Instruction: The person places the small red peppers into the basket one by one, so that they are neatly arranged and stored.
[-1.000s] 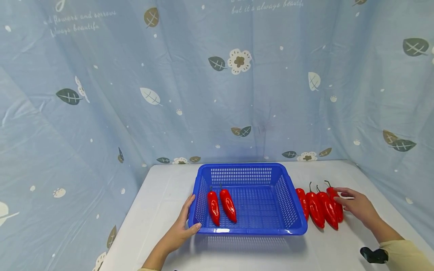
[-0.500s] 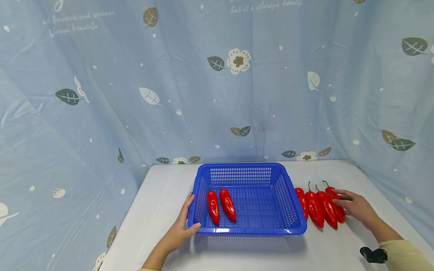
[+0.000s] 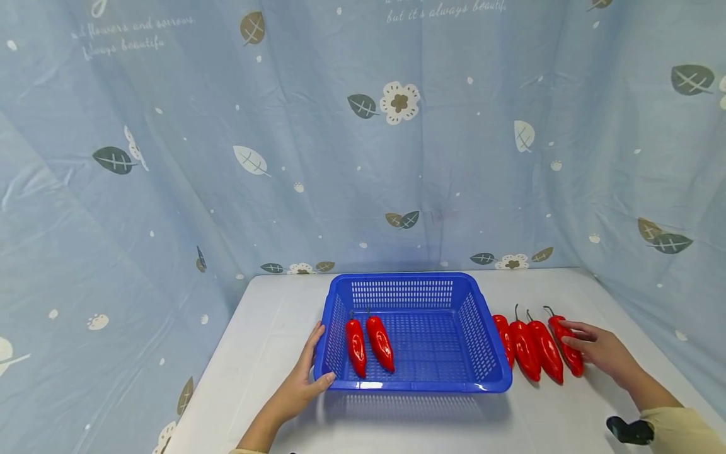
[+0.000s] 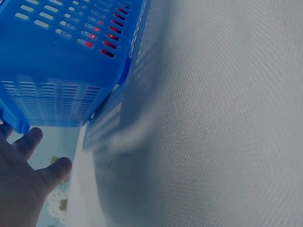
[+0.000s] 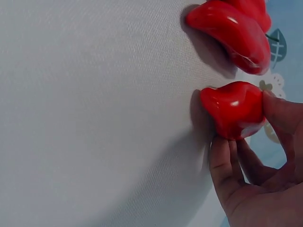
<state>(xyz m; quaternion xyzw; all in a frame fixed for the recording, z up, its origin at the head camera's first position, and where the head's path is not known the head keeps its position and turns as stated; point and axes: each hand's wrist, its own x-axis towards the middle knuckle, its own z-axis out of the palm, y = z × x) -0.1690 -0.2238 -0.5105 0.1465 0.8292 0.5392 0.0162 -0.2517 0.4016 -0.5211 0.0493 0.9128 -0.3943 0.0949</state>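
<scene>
A blue basket (image 3: 422, 386) stands on the white table with two red peppers (image 3: 356, 348) lying in its left part. My left hand (image 3: 297, 384) rests against the basket's left front corner, thumb and fingers spread along the rim. To the right of the basket several red peppers lie side by side. The rightmost pepper (image 3: 567, 345) is pinched between the thumb and fingers of my right hand (image 3: 609, 356). In the right wrist view that pepper (image 5: 234, 109) sits on the table between the thumb and fingers of my right hand (image 5: 265, 189).
Other red peppers (image 3: 525, 350) lie between the basket and my right hand; in the right wrist view some show above the gripped one (image 5: 232, 28). A blue patterned curtain (image 3: 317, 157) hangs behind and beside the white table (image 3: 227, 378).
The rightmost pepper has shifted slightly right, with my right hand at it, and a gap has opened beside its neighbour. My left hand and the basket have stayed in place.
</scene>
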